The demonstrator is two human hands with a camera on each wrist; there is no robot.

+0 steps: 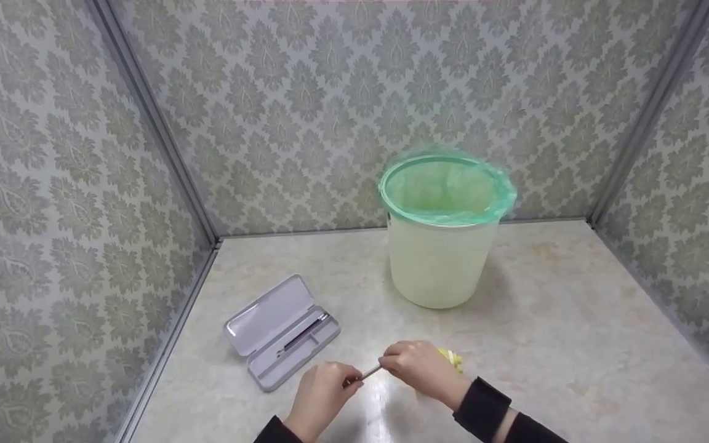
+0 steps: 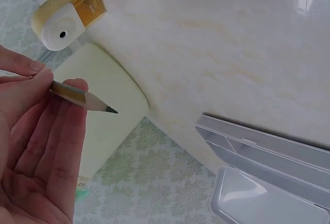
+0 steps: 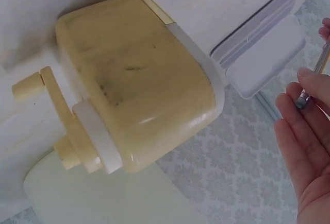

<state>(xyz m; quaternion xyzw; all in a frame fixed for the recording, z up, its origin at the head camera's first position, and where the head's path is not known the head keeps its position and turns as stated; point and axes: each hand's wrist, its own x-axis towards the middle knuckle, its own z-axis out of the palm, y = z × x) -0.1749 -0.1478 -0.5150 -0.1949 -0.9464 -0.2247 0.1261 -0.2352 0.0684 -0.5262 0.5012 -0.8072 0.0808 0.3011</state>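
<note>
Between the two hands runs a pencil (image 1: 371,371), wooden with a yellowish barrel. My left hand (image 1: 325,389) pinches it close to the sharpened end, and its dark point (image 2: 111,109) sticks out past the fingers in the left wrist view. My right hand (image 1: 421,368) pinches the other end between thumb and fingers, where an eraser tip (image 3: 302,101) shows in the right wrist view. A yellow crank pencil sharpener (image 3: 136,74) stands beside the right hand, mostly hidden behind it in the head view. Its white front with a round hole (image 2: 62,34) shows in the left wrist view.
A grey pencil case (image 1: 268,317) lies with its lid up, left of the hands, with a dark slim item (image 1: 303,334) inside. Behind the hands stands a pale bin (image 1: 437,264) with a green liner (image 1: 496,197). Patterned walls (image 1: 305,92) enclose the table.
</note>
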